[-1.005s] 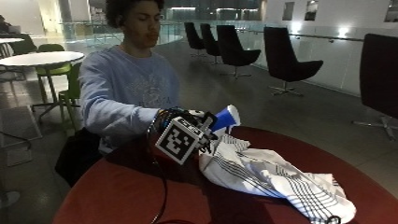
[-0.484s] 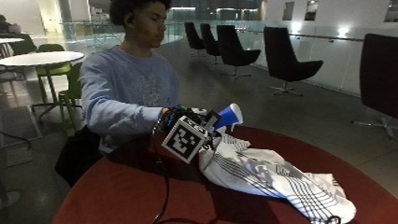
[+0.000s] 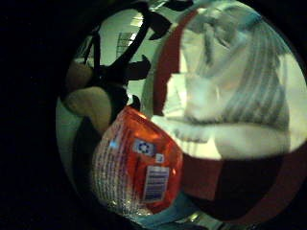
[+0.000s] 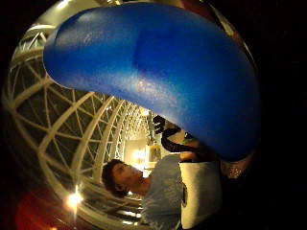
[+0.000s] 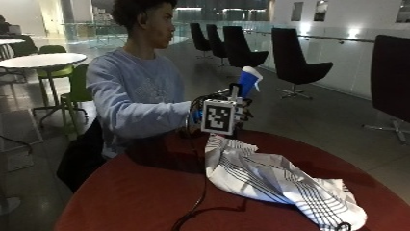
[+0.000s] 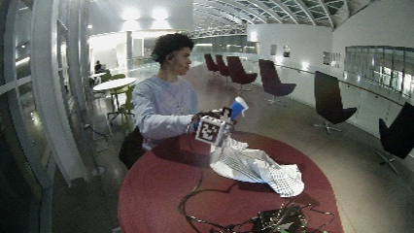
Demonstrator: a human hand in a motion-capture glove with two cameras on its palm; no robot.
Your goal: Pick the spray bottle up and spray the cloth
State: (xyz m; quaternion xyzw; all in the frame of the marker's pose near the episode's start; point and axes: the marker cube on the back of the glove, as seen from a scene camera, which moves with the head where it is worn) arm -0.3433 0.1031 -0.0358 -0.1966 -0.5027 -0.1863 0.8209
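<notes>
I see the gloved right hand (image 5: pixel 221 113) curled around the spray bottle (image 5: pixel 249 81), held upright above the round red table (image 5: pixel 128 192). The bottle's smooth, rounded blue head (image 4: pixel 158 72) tops an orange body (image 3: pixel 139 167) bearing a barcode sticker, text unreadable. Just beside it lies 1 crumpled white cloth (image 5: pixel 275 180) with dark stripes.

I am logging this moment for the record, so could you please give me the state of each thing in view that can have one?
spray bottle: lifted clear of the table, upright, blue head on top, held in the right hand.
right hand: gloved, raised above the table edge, fingers curled round the bottle.
cloth: white with dark stripes, crumpled, lying on the table.
table: red, round, carrying the cloth.
</notes>
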